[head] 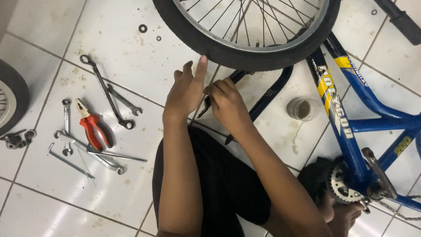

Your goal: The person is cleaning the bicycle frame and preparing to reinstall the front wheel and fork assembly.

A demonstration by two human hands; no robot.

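Observation:
A blue bicycle frame [351, 105] lies upside down on the white tiled floor, its black-tyred wheel [245, 52] at the top. My left hand [184, 90] is raised with the index finger touching the tyre's lower edge; it holds nothing. Beside it, my right hand [226, 103] is closed on a dark pair of pliers [204, 106] whose handles poke out on both sides of the hand. Both hands sit just below the tyre, near the dark fork leg [267, 94]. My forearms and black shorts fill the lower middle.
Several wrenches [107, 92] and red-handled pliers [93, 128] lie on the tiles at left, with small nuts [17, 139] and another wheel [11, 98] at the left edge. A small glass jar [303, 109] stands right of my hands. The chainring and pedal crank [351, 186] are lower right.

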